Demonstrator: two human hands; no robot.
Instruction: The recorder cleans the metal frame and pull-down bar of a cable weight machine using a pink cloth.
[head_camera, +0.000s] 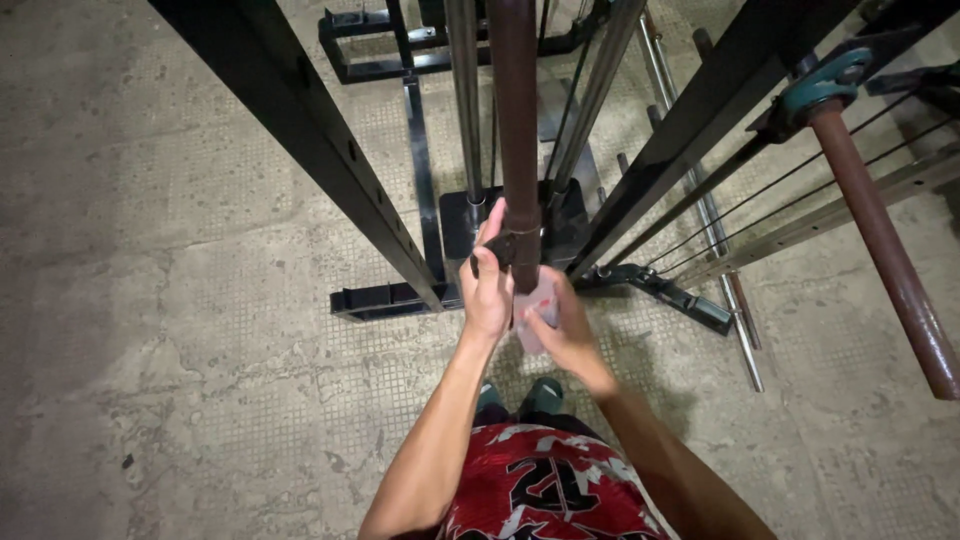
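Gripping the collar (500, 250) on the upright brown bar (515, 120), my left hand (487, 290) sat nearer; my right hand (562, 330) clutched a pale cloth (533, 318) just below.

Two hands (487, 285), two brown bars (516, 130).

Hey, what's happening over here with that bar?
A person stands at a black metal gym rack, looking down. Their left hand grips a dark collar on the end of a brown bar. Their right hand holds a pale cloth-like thing just under the bar's end. Another brown bar rests to the right.
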